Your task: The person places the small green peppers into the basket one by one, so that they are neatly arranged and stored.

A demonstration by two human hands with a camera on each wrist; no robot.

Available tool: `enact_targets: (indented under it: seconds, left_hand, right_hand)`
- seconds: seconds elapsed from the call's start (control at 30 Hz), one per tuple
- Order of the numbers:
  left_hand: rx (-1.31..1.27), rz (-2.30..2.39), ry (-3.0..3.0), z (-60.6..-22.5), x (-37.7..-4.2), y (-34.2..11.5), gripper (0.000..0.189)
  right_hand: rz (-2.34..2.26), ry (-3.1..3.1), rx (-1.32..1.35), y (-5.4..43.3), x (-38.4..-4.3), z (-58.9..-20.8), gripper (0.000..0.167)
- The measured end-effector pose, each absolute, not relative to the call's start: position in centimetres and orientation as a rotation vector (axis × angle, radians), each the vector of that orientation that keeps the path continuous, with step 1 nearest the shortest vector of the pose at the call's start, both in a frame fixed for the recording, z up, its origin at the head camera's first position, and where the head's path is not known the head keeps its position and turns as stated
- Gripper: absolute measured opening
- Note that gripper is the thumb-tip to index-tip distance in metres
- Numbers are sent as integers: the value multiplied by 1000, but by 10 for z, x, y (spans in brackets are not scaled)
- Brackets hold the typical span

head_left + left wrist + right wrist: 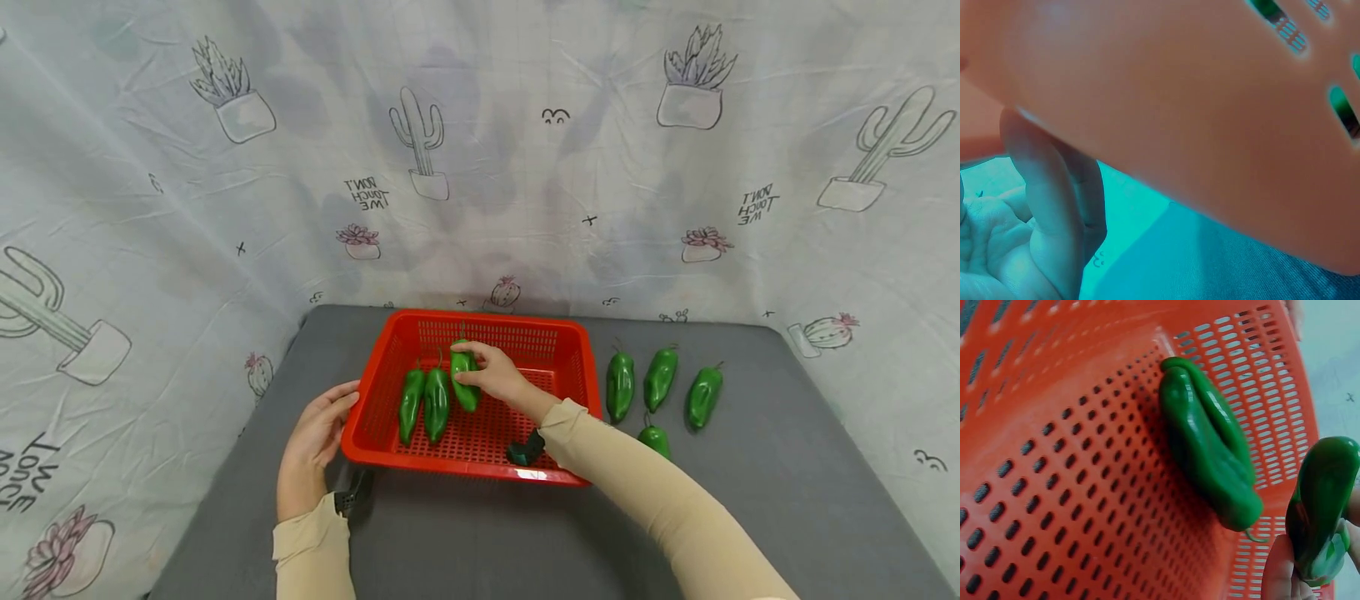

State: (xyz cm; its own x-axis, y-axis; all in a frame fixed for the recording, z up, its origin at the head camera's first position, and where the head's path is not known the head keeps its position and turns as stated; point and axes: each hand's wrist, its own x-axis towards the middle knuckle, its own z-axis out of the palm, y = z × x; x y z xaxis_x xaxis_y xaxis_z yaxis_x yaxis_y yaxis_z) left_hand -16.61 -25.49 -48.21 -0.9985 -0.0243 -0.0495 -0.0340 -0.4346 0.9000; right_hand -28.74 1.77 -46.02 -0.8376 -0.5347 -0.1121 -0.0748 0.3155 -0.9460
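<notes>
A red perforated basket (558,354) stands mid-table on a grey surface. Two green peppers (423,404) lie side by side at its left, seen close in the right wrist view as a pair of peppers (1210,450). My right hand (471,368) reaches into the basket and pinches a third green pepper (465,385) just right of them; that held pepper (1324,500) shows at the frame edge above my fingers (1279,575). My left hand (330,417) rests against the basket's left wall (1197,112), fingers (1047,206) straight along it.
Several more green peppers lie on the table right of the basket: one pepper (619,385), another (661,379), a third (703,397), and one (655,439) partly behind my right sleeve. A cactus-print cloth (525,167) walls the table at the back and sides.
</notes>
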Motion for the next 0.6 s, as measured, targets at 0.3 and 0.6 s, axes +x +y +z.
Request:
enact_targets:
  seconds: [0.3, 0.6]
  left_hand:
    - [-84, 2667, 1681, -482, -169, -255, 24]
    - [-109, 2665, 1667, -484, -168, -256, 26]
  right_hand:
    - [-1421, 2221, -568, 12, -292, -466, 50]
    - [-1249, 2290, -586, 7, -289, -473, 51]
